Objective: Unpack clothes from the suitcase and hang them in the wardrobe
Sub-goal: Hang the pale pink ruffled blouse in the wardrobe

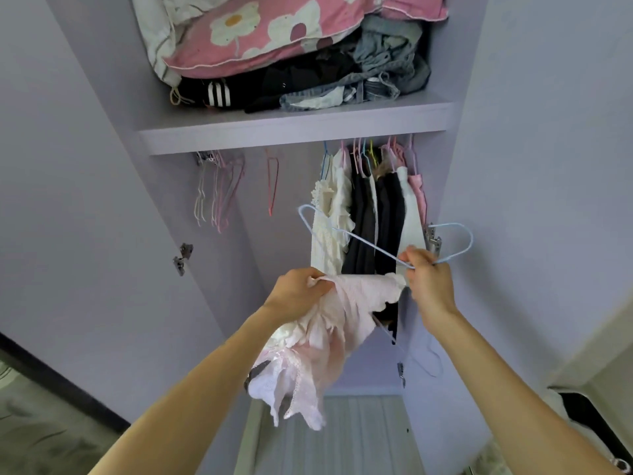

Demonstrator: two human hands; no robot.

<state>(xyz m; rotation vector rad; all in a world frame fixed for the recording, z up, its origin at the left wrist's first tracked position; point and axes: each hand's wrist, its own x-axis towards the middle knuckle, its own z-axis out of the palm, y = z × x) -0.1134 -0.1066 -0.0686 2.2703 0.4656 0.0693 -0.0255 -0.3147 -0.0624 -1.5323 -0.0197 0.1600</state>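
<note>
Gripping pink garment [342,323] with left hand [298,291], fingers curled tight into its upper edge, fabric bunching in the fist. Pinching blue hanger [360,240] with right hand [428,279], thumb and fingers closing on the wire near its middle. Also touching garment's upper right corner with that hand; cannot tell whether actually gripping it there.

Holding both hands up, near, close together, in front of open wardrobe [281,241]. Stretching garment's upper edge between the hands, letting the rest dangle in folds below left wrist. Holding hanger tilted, below shelf [294,132] level: one end pointing up-left, overlapping hung clothes [370,214] in view; other end looping out right past the hand.

Further back, under shelf on the right: hanging a packed row of white, black and pink clothes on coloured hangers. Under shelf on the left: hanging a bunch of empty hangers [219,190], with single red hanger [273,180] between that bunch and the hung clothes, apart from both. On top of shelf: stacking pink floral pillow [260,32] over dark and grey folded clothes [308,80], pile filling most of the shelf width. Showing metal hinge [183,257] on left wall, another on right wall just beside hanger's right end.
</note>
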